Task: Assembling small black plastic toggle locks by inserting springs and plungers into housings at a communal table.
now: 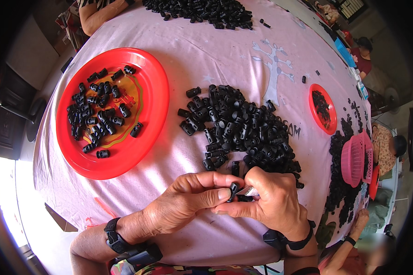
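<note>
Between the thumb and index finger of my left hand (188, 197), a black plastic cord lock (233, 189) is pinched. My right hand (276, 197) is closed round a small pale, blade-like piece (249, 190), its tip against that cord lock; the fingers cover most of it. Another black piece (244, 198) shows below, close to the right thumb. Just beyond both hands lies a heap of black cord locks (248, 128). To the left, a red plate (153, 123) with a yellow-orange middle holds several more of them.
A pink patterned cloth (179, 55) covers the table. More black pieces are heaped at the far edge (202, 11), near another person's arm (98, 18). At right are a small red plate (332, 120), a pink basket (353, 160), loose black pieces and several seated people.
</note>
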Motion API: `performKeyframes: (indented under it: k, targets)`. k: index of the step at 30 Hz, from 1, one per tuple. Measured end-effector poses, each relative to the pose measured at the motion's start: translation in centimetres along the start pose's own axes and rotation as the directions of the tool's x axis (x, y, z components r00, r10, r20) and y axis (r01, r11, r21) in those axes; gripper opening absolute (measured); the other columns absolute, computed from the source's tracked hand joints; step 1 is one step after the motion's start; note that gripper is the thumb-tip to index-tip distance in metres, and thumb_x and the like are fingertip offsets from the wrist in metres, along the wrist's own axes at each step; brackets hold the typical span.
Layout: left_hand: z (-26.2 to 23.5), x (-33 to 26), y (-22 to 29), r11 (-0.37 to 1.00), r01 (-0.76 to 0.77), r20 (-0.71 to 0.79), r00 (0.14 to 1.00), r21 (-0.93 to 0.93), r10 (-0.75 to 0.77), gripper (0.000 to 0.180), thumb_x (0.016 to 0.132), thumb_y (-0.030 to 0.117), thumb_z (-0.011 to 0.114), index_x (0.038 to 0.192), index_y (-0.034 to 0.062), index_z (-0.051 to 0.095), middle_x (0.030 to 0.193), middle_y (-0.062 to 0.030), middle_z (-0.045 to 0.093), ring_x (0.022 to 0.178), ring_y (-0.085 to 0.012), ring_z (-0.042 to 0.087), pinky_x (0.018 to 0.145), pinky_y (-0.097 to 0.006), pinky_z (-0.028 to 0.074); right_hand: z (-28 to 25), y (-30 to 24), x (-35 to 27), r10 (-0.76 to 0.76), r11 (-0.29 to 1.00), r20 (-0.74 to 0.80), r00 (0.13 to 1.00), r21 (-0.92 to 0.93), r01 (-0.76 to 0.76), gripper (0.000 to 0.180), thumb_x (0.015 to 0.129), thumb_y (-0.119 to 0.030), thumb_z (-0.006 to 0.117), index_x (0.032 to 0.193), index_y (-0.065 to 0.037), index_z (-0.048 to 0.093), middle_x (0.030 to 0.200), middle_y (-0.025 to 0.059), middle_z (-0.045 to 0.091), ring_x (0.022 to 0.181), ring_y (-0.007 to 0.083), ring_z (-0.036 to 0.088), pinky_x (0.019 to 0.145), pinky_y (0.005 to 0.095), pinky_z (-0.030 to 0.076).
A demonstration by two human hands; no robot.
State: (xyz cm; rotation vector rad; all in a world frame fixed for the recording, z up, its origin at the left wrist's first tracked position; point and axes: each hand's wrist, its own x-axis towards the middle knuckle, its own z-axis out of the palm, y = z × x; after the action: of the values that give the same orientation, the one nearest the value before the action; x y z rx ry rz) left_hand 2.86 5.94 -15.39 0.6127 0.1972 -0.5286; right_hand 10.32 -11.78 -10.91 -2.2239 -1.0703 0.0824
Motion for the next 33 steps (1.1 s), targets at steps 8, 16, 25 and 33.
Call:
performKeyframes:
  k: [8, 16, 25, 33]
  targets:
    - [-0.24, 0.04, -0.01, 0.999, -0.033, 0.054, 0.998, 0.018, 0.032, 0.030, 0.093, 0.010, 0.057, 0.123, 0.0034, 0.054, 0.106, -0.0013, 0.062, 0.092, -0.0045, 0.055, 0.084, -0.020, 0.045, 0.00, 0.06, 0.06, 0.006, 1.000, 0.013, 1.000, 0.019, -0.006, 0.055, 0.061, -0.046, 0.084, 0.062, -0.007, 0.045, 0.051, 0.0077, 0.050, 0.044, 0.0217, 0.055, 0.043, 0.0316, 0.044]
    - [-0.42, 0.05, -0.20, 0.999, -0.039, 0.044, 0.998, 0.029, 0.037, 0.030, 0.093, 0.010, 0.057, 0.123, 0.0032, 0.055, 0.107, -0.0016, 0.062, 0.094, -0.0053, 0.056, 0.085, -0.021, 0.045, 0.02, -0.05, 0.08, 0.010, 1.000, 0.017, 1.000, 0.002, -0.010, 0.056, 0.062, -0.046, 0.084, 0.062, -0.007, 0.045, 0.051, 0.0077, 0.049, 0.044, 0.0220, 0.055, 0.043, 0.0316, 0.044]
    - [0.09, 0.12, -0.06, 0.999, -0.053, -0.006, 0.999, 0.010, 0.053, 0.023, 0.090, 0.005, 0.059, 0.113, 0.0034, 0.061, 0.105, -0.0020, 0.064, 0.096, -0.0085, 0.058, 0.085, -0.024, 0.046, 0.16, 0.03, 0.00, -0.015, 0.997, 0.017, 1.000, -0.070, 0.016, 0.058, 0.062, -0.050, 0.082, 0.061, -0.007, 0.043, 0.050, 0.0081, 0.048, 0.043, 0.0238, 0.055, 0.042, 0.0324, 0.044]
    - [-0.47, 0.13, -0.22, 0.997, -0.061, 0.063, 0.996, 0.043, 0.059, 0.026, 0.093, 0.008, 0.056, 0.119, 0.0032, 0.057, 0.112, -0.0037, 0.062, 0.105, -0.0102, 0.054, 0.094, -0.024, 0.042, 0.21, -0.05, 0.07, -0.043, 0.993, 0.019, 0.999, -0.113, 0.044, 0.058, 0.063, -0.051, 0.081, 0.060, -0.007, 0.043, 0.050, 0.0079, 0.049, 0.043, 0.0243, 0.056, 0.042, 0.0328, 0.044]
